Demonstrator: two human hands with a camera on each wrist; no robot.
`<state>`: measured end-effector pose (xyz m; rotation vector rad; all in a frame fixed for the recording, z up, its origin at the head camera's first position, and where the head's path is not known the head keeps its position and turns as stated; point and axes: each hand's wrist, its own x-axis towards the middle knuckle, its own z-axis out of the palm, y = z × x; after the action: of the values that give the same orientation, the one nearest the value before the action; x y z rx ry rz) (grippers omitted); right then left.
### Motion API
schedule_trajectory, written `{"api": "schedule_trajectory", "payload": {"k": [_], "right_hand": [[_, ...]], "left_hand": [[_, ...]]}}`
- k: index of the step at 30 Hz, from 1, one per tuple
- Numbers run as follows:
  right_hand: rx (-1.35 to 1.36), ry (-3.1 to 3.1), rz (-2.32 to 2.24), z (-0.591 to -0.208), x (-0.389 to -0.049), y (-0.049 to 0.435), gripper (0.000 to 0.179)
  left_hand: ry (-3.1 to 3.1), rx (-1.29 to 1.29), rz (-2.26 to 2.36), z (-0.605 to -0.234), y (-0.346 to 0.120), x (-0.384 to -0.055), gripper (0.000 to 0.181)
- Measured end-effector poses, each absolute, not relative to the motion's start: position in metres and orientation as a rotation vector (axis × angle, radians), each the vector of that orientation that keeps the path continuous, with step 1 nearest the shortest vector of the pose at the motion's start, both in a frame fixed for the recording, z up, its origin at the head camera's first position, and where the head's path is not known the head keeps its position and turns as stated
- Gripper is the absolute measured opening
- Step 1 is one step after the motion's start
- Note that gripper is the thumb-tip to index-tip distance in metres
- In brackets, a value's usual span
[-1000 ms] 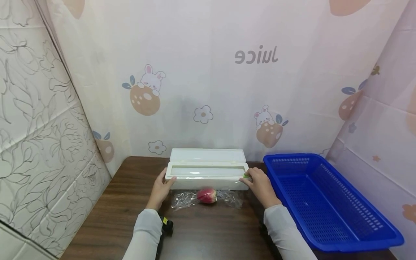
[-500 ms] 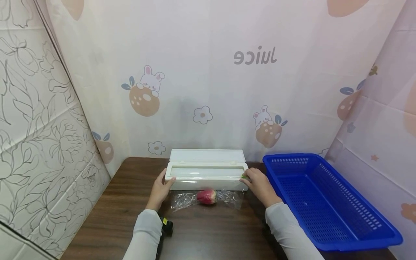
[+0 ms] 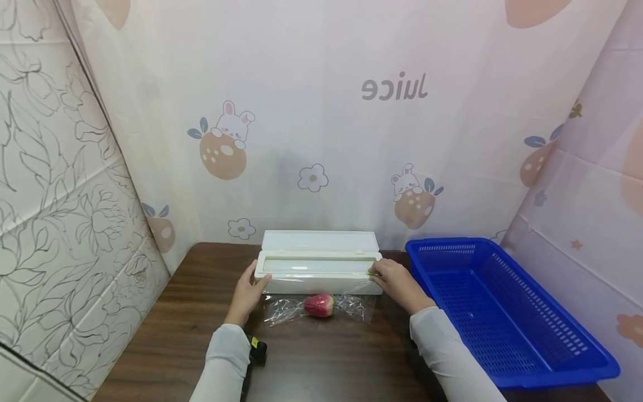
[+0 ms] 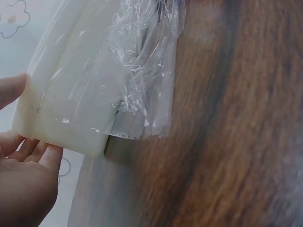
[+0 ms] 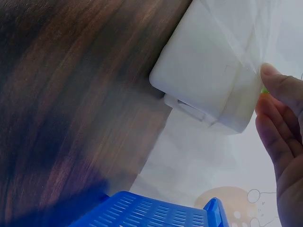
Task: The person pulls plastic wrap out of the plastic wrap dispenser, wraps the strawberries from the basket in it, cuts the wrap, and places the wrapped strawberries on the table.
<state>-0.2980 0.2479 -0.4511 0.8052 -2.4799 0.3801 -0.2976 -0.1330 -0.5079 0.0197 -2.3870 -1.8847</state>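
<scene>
Spanning the foreground, a brown table (image 3: 321, 363) held a blue basket (image 3: 482, 312) and, left of it, a long white box (image 3: 291, 286), lid (image 3: 320, 240) tipped back. Clear film (image 4: 144, 80) draped the box's front. The left hand (image 3: 247, 291) gripped the box's left end; the right hand (image 3: 400, 286) pinched at the other. A red fruit (image 3: 318, 305) lay before the box, amid film. Smallest, a green piece (image 5: 264, 90) showed between the right thumb and fingers.

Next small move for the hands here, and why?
I'd slide the green tab along the box's edge toward the left hand. The right hand pinches it near one end, the left hand grips the white box at the other, and clear film drapes over the front between them.
</scene>
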Motion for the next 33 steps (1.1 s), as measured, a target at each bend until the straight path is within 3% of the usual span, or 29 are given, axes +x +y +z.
{"api": "schedule_trajectory", "payload": {"k": [33], "right_hand": [[0.992, -2.491, 0.305, -0.443, -0.297, 0.235, 0.017]], "left_hand": [[-2.396, 0.025, -1.876, -0.506, -0.132, -0.296, 0.076]]}}
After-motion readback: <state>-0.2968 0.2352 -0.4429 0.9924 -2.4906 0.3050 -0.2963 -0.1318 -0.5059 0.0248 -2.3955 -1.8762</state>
